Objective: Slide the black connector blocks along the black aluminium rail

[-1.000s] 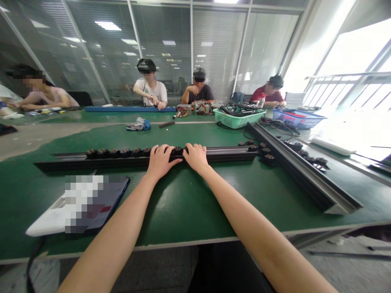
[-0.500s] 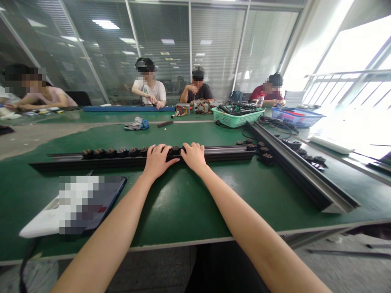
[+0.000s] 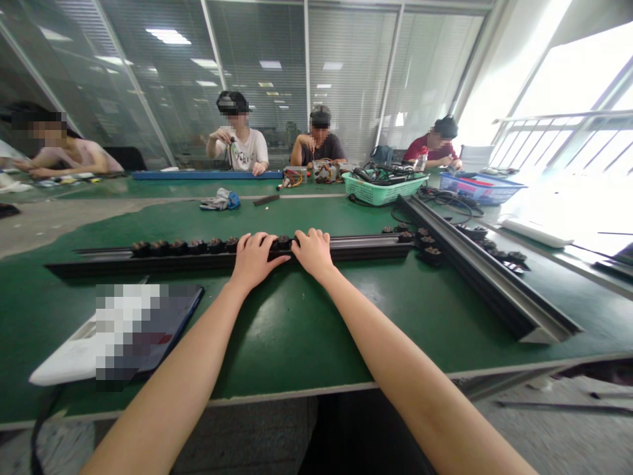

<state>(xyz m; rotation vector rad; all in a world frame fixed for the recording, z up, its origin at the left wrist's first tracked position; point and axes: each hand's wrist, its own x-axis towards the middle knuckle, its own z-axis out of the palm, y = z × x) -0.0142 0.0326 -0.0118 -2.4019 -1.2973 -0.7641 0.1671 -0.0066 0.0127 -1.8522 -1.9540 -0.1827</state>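
Note:
A long black metal rail (image 3: 148, 268) with a silvery channel lies across the table in front of me. Several black round parts with copper-coloured tops (image 3: 178, 247) sit in a row along its left half. My left hand (image 3: 254, 256) curls over the rail, fingers on the far side and thumb along the near edge. Close to its right, my right hand (image 3: 312, 251) also bends its fingers over the rail. One black round part (image 3: 283, 242) shows in the gap between my hands. Whatever lies under my fingers is hidden.
A second rail (image 3: 484, 270) slants along the right, with loose black parts (image 3: 429, 253) beside it. A green basket (image 3: 380, 192) of cables and a blue basket (image 3: 494, 192) stand behind. A white device (image 3: 64, 359) lies front left. Several people sit across the table.
My hands stay in the same place on the rail. Across the table, the person in white has raised one hand with a small dark item.

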